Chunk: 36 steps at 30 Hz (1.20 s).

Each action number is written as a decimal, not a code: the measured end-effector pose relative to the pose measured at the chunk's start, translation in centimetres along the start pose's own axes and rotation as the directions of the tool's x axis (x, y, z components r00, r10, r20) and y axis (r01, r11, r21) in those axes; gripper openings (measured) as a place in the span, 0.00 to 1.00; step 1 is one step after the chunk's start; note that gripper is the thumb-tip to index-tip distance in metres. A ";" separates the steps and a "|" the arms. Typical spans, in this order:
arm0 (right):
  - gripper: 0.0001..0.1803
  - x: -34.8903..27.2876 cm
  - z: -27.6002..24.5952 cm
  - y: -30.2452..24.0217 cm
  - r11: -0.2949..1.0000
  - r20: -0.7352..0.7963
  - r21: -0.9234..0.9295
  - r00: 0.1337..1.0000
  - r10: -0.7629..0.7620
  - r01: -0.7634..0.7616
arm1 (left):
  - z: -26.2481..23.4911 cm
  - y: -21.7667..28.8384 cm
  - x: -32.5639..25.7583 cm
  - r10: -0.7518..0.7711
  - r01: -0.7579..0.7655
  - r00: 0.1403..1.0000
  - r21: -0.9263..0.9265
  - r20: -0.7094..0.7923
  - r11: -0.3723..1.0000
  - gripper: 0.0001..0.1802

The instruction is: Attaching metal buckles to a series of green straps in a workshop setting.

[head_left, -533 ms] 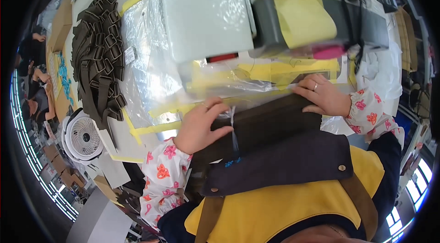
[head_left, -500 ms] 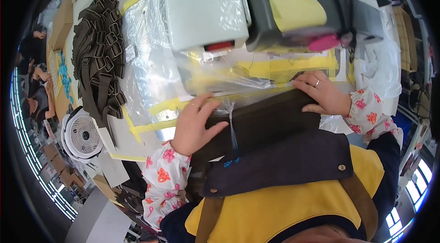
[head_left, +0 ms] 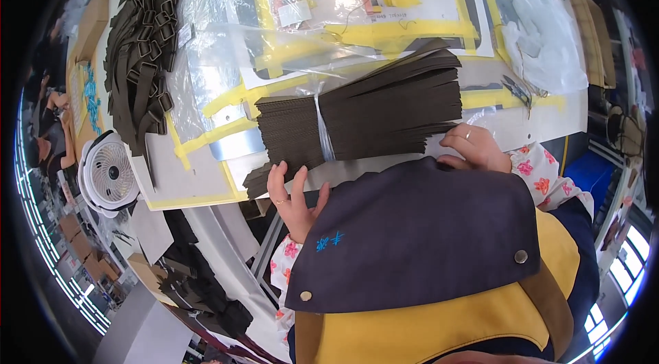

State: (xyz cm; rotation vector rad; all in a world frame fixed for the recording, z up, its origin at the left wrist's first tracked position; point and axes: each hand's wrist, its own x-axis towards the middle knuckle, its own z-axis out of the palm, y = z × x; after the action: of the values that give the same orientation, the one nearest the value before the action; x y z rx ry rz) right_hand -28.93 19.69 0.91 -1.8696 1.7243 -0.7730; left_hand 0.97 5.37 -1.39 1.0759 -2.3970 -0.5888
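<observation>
— Where was the bundle of dark strips point(head_left: 364, 120)?

— It lay flat on the workbench point(head_left: 192, 179), tied round its middle with one pale band point(head_left: 322, 134), fanning out toward the right.

— And the fingers?

— The left hand point(head_left: 292, 199) was spread open, fingertips touching the bundle's near left corner, gripping nothing. The right hand point(head_left: 473, 148) rested curled at the near right edge, touching the strips; whether it pinched any, I couldn't tell.

— What else was there, counted?

— One bundle, one heap of dark buckled straps point(head_left: 141, 55) far left, one small white fan point(head_left: 110, 172) beside the bench.
</observation>
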 end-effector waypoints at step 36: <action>0.15 5.0 5.8 -0.3 0.969 0.401 0.195 0.914 0.062 -0.151 | 1.8 2.8 11.2 0.292 -0.492 0.722 0.168 0.627 0.855 0.52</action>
State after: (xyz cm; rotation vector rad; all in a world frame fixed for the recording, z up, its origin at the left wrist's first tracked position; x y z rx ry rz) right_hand -24.52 14.60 -2.73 -1.6289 1.4098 -0.4822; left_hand -8.29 -1.20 1.11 0.4670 -3.2411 -0.4102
